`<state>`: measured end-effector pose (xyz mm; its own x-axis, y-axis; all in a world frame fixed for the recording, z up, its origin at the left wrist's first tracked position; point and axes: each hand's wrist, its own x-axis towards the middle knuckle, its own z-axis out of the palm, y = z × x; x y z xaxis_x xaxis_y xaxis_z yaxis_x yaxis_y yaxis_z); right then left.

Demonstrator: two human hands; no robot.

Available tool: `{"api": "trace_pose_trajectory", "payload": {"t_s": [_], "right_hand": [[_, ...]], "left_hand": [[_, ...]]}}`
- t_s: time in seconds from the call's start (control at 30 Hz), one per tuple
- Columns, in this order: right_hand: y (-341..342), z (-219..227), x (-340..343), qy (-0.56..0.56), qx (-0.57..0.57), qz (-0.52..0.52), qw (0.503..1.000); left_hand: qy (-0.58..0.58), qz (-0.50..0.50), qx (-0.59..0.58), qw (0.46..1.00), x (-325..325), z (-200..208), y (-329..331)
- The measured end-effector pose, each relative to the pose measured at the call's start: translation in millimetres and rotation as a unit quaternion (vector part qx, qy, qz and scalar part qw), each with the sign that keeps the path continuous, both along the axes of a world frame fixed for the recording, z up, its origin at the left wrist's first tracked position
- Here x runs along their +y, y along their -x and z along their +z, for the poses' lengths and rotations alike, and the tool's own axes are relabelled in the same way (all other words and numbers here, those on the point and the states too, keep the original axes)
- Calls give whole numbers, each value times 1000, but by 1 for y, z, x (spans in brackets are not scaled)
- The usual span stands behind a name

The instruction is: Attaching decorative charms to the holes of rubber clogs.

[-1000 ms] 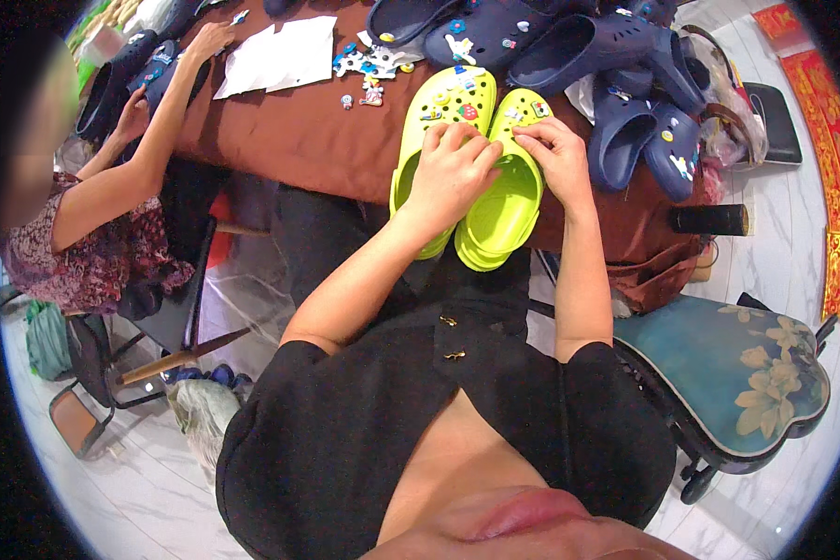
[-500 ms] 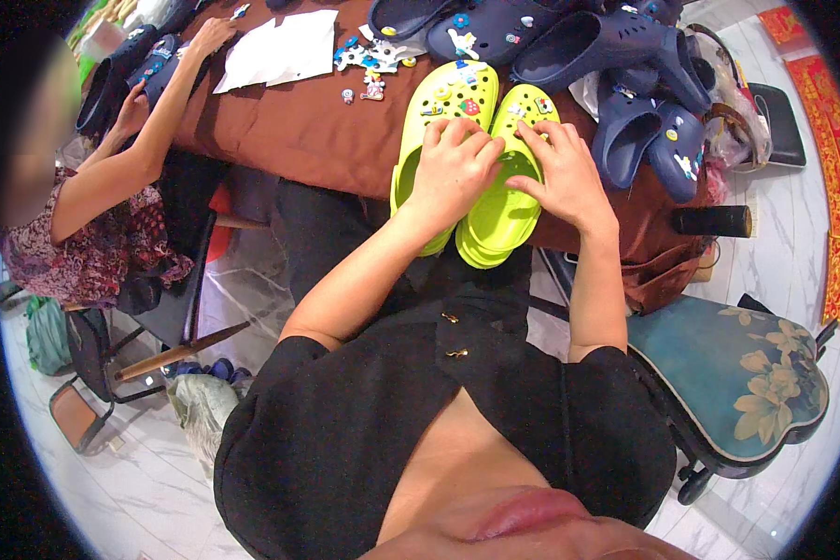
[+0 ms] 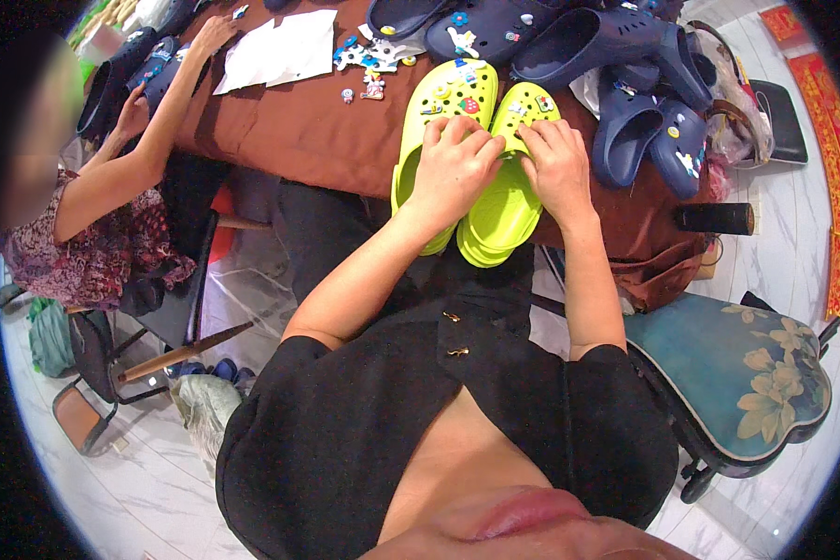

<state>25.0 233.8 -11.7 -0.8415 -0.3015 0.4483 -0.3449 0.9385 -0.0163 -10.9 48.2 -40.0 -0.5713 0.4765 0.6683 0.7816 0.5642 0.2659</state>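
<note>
Two lime-green clogs [image 3: 500,221] lie side by side at the near table edge, toes pointing away from me. Small charms, among them a red strawberry [image 3: 470,105], sit in holes on the toe tops. My left hand [image 3: 457,173] rests over the left clog's opening, its fingers curled onto the upper's edge and fingertips near the gap between the shoes. Around the right clog's upper closes my right hand [image 3: 558,168], thumb at the opening and fingers on top by the charms. The fingertips of both hands are partly hidden.
Loose charms [image 3: 373,58] and white paper sheets [image 3: 278,51] lie on the brown cloth [image 3: 289,131]. Navy clogs [image 3: 583,47] are heaped at the far right. On the left, a co-worker's hand [image 3: 213,34] holds a small piece. A floral-patterned chair [image 3: 728,373] stands at right.
My right hand has closed in on the right clog, its thumb moving up to the upper and its wrist shifting slightly left. My left hand stays almost still.
</note>
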Motion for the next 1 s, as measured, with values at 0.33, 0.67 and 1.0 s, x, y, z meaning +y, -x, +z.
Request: {"api": "trace_pose_trajectory", "payload": {"t_s": [0.33,0.67,1.0], "right_hand": [[8,-2,0,11,27,38,999],[17,-3,9,18,-6,89,996],[10,-2,-2,-5,27,42,999]], "left_hand": [[-1,2,-2,1000,1,-1,1],[4,2,1,1000,1,-1,3],[9,13,-1,1000,2,-2,4]]}}
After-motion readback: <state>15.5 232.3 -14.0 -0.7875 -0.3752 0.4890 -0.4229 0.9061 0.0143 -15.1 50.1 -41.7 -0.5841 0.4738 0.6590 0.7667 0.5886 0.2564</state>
